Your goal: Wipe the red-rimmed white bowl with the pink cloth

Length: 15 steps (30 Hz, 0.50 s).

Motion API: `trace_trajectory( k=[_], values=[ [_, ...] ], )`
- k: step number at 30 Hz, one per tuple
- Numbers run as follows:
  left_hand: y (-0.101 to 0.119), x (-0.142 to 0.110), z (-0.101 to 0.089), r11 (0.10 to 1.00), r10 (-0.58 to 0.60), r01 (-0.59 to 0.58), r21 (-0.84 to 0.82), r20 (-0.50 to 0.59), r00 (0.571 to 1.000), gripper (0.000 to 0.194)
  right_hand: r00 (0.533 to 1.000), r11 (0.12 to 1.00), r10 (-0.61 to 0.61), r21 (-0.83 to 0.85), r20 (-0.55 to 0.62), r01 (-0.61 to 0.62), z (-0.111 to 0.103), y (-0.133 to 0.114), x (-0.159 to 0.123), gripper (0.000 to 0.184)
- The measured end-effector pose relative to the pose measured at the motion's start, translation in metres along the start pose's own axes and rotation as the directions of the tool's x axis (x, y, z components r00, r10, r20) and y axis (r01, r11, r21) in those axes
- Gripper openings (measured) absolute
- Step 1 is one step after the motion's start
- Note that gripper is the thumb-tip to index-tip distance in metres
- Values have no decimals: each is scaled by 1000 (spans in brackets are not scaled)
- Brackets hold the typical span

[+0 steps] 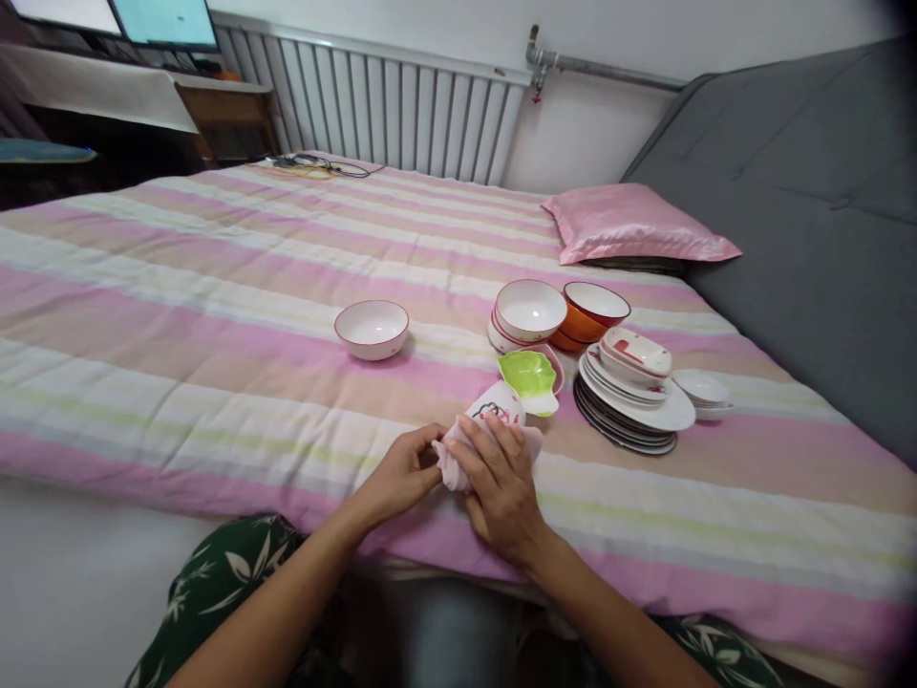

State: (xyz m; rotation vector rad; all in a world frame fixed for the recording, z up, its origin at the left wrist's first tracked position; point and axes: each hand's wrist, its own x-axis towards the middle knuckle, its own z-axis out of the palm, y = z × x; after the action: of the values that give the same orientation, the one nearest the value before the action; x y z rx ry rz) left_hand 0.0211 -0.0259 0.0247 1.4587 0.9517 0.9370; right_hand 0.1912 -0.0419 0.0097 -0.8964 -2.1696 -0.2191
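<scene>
- Holding the left edge of one pink cloth [454,470]: left hand [405,475], its thumb and fingers closed on the fabric.
- Right hand [503,492]: fingers extended over cloth and one white printed dish [500,402]; thumb lower, apart. Palm side hidden; cannot tell whether it clamps.
- Printed dish position: tilted, between the hands and just beside one green leaf-shaped dish [528,373].
- Pink dish [553,368]: one, behind the green dish.
- Red-rimmed bowl [373,330]: one, standing apart, left.
- White bowls [531,311]: one stack; exact count unclear.
- Orange bowls [584,320]: at least two, stacked.
- Plates [673,409]: one pile, white over dark, several each; at least two oblong dishes [636,352] on top.
- Small white dishes [702,387]: at least two, right of the pile.
- Pillow [637,222]: one, pink, on the striped bedding [250,315].
</scene>
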Motion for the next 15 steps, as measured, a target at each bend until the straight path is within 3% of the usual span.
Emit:
trace_trajectory(
  k=[4,9,11,15],
  values=[
    [-2,0,-8,986,2,-10,166,48,999,39,999,999,-18,40,47,16,-2,5,1,57],
    [-13,5,-6,927,46,-52,370,25,999,12,999,990,15,137,29,-19,-6,18,6,60],
    [-15,8,-1,947,72,-87,309,58,996,13,999,979,51,197,-4,-49,-7,24,9,59],
    [-11,10,6,992,61,-75,102,130,990,21,971,899,237,384,-23,-211,-15,32,16,49]
  ],
)
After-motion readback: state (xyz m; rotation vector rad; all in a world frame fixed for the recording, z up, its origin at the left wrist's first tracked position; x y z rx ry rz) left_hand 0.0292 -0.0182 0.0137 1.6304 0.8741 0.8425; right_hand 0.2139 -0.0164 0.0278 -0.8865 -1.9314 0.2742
